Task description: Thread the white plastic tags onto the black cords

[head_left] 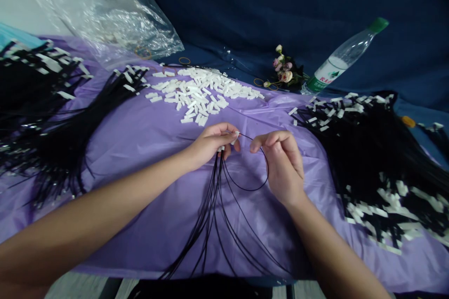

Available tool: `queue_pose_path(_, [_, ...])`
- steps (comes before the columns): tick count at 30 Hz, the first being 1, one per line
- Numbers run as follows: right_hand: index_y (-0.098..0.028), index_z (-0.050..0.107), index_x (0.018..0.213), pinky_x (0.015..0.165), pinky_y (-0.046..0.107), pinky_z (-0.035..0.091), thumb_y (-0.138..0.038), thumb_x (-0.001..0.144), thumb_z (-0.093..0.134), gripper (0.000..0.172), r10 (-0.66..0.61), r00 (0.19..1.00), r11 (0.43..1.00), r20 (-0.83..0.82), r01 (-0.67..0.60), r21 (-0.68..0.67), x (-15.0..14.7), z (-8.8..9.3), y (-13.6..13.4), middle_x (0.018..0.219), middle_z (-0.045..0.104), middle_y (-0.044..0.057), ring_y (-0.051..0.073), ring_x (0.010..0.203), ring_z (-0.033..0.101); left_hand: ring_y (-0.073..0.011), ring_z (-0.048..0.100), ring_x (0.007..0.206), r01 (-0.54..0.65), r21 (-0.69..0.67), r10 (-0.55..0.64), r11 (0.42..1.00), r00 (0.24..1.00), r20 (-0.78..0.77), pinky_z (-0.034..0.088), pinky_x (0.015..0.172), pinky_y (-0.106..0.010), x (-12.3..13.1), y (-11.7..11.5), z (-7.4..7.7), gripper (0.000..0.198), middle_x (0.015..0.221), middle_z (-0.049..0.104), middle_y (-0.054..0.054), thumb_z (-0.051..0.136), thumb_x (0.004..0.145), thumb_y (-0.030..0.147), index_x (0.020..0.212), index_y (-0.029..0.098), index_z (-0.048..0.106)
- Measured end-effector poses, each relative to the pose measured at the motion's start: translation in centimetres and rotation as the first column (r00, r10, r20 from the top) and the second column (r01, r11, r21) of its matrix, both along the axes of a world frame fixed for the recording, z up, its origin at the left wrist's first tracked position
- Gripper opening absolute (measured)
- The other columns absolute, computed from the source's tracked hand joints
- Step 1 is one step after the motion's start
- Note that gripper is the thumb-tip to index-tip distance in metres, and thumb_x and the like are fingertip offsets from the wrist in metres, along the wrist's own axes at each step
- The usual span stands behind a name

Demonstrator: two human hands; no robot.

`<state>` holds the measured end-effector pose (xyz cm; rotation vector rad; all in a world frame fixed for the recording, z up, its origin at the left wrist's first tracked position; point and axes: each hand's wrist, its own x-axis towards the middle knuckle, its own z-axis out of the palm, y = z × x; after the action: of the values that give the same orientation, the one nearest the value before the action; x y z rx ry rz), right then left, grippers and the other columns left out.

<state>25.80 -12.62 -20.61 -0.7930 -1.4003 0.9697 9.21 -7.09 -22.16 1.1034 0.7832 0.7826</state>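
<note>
My left hand (220,141) pinches a small white connector (235,138) between thumb and forefinger. Below its fingers hangs a bundle of thin black wires (213,196), with white pieces at the top partly hidden by the hand. One black wire (262,187) loops from the bundle round to my right hand (282,161), whose thumb and forefinger are closed on it. The end of that wire reaches the connector in the left hand. Beyond the hands lies a pile of loose white connectors (199,93).
Bundles of black wires with white ends lie at left (63,135) and right (365,140) on the purple cloth (140,159). At the back are a clear plastic bag (105,14), artificial flowers (284,70), rubber bands (184,60) and a tilted bottle (336,63).
</note>
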Motion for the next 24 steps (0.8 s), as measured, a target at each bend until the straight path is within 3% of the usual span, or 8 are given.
queue_pose_path(1, [-0.025,0.043,0.089,0.078,0.035,0.048,-0.029,0.091,0.045,0.005,0.011,1.0,1.0,-0.012,-0.011,-0.027,0.09,-0.07,0.05,0.077,0.057,0.0,0.016,0.077,0.058,-0.0064,0.05,0.042,-0.001,0.002,0.001,1.0,1.0,-0.005,0.034,0.043,-0.021,0.0,-0.03,0.05,0.013,0.067,0.064,-0.001,0.056,0.084,0.027,0.087,0.015,0.052])
queue_pose_path(6, [-0.025,0.033,0.084,0.067,0.026,0.04,-0.017,0.076,0.059,0.028,0.079,0.996,0.99,-0.037,-0.083,-0.114,0.35,-0.58,0.34,0.073,0.042,-0.005,0.012,0.07,0.043,-0.0069,0.05,0.042,0.008,0.014,-0.008,1.0,1.0,-0.003,0.035,0.043,-0.021,0.05,-0.08,0.22,0.012,0.065,0.062,0.0,0.055,0.085,0.026,0.087,0.015,0.052])
queue_pose_path(19, [-0.024,0.027,0.082,0.062,0.024,0.031,-0.01,0.084,0.052,0.029,0.14,0.988,0.979,-0.065,-0.148,-0.144,0.02,-0.39,0.07,0.072,0.035,-0.006,0.011,0.068,0.035,-0.0076,0.05,0.043,0.009,0.004,-0.009,1.0,1.0,-0.007,0.034,0.044,-0.022,0.06,-0.05,0.21,0.014,0.065,0.062,0.0,0.057,0.084,0.028,0.086,0.015,0.052])
queue_pose_path(22, [-0.024,0.025,0.079,0.061,0.026,0.03,-0.015,0.088,0.049,0.027,0.091,0.992,0.992,0.086,-0.083,-0.093,0.27,-0.53,0.06,0.07,0.033,-0.006,0.011,0.064,0.034,-0.0076,0.05,0.043,0.01,-0.006,-0.01,1.0,1.0,-0.01,0.033,0.045,-0.023,0.01,0.02,0.13,0.013,0.066,0.062,0.001,0.056,0.084,0.027,0.086,0.015,0.053])
queue_pose_path(24, [-0.023,0.026,0.076,0.067,0.03,0.032,-0.017,0.089,0.05,0.027,0.001,0.94,0.999,0.34,-0.016,0.042,0.45,-0.46,-0.02,0.068,0.035,-0.006,0.011,0.062,0.035,-0.0076,0.051,0.045,0.005,-0.026,-0.005,1.0,1.0,-0.002,0.033,0.046,-0.022,-0.05,0.09,0.05,0.011,0.066,0.062,0.001,0.056,0.084,0.027,0.087,0.016,0.053])
